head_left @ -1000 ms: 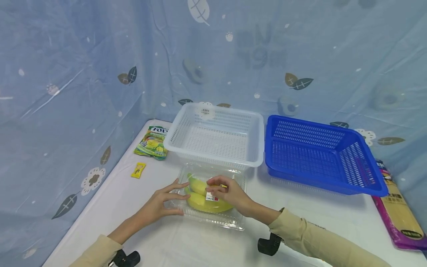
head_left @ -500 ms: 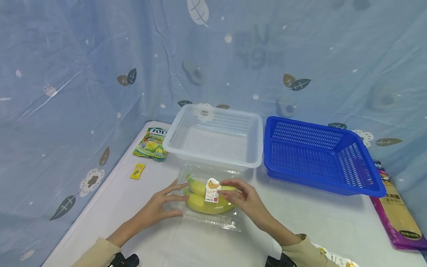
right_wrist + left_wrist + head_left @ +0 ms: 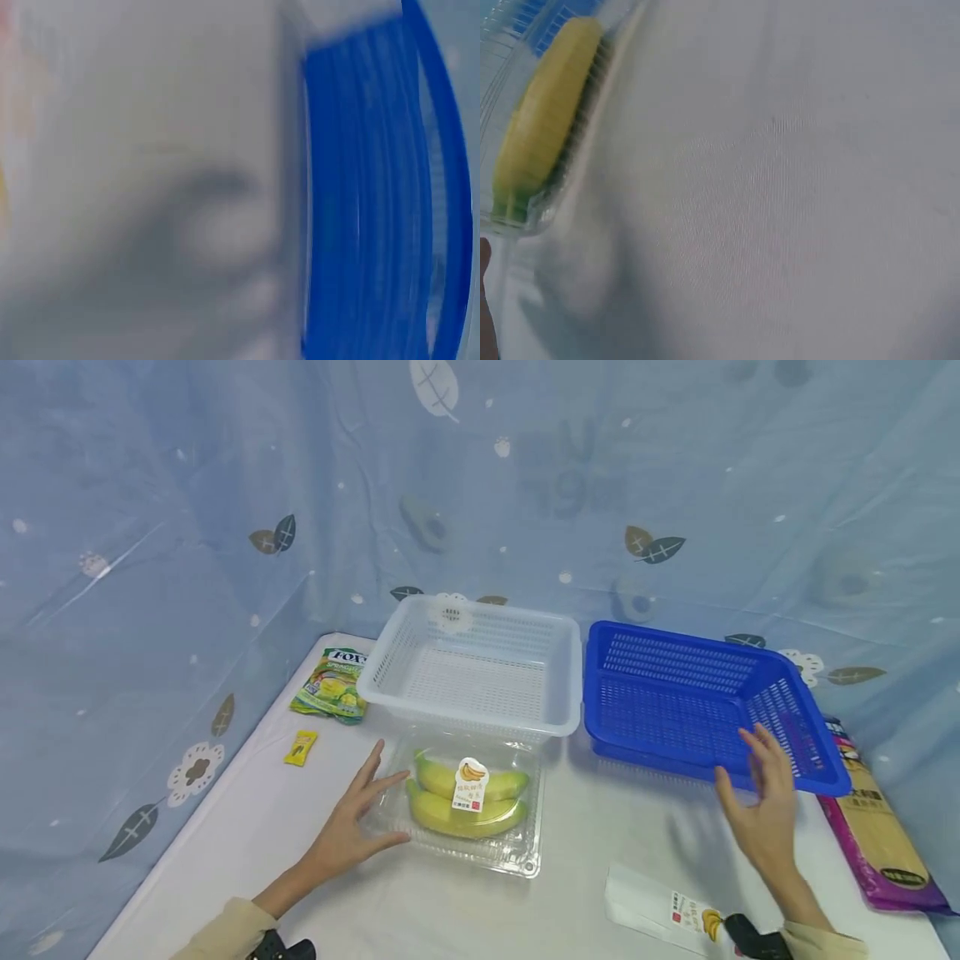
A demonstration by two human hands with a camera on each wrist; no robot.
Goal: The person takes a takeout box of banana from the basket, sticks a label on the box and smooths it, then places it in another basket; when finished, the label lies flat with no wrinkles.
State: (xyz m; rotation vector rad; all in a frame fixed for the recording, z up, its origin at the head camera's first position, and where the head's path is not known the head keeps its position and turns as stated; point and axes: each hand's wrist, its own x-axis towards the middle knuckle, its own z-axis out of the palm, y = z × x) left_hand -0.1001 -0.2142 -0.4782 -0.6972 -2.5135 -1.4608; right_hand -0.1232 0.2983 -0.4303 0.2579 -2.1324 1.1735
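A clear plastic clamshell box [image 3: 517, 852] lies on the white table in the head view, with two yellow bananas [image 3: 450, 818] inside. A white label with a banana picture [image 3: 471, 785] is stuck on its lid. My left hand [image 3: 348, 827] is at the box's left side, fingers spread; whether the fingertips touch it I cannot tell. My right hand [image 3: 765, 810] is raised near the front rim of the blue basket [image 3: 660, 747], fingers apart and holding nothing. In the left wrist view a banana [image 3: 547, 112] shows through the box wall.
Behind the box stands a white basket [image 3: 472, 714]. A sheet of banana labels [image 3: 648, 902] lies front right, partly under the right wrist. At left are a green FOX'S bag [image 3: 333, 685] and a small yellow packet [image 3: 301, 748]; at far right, a purple-edged noodle pack [image 3: 885, 827].
My right hand has let go of the label on the lid and moved right toward the blue basket. The label sheet has come into fuller view. My left hand stays beside the box.
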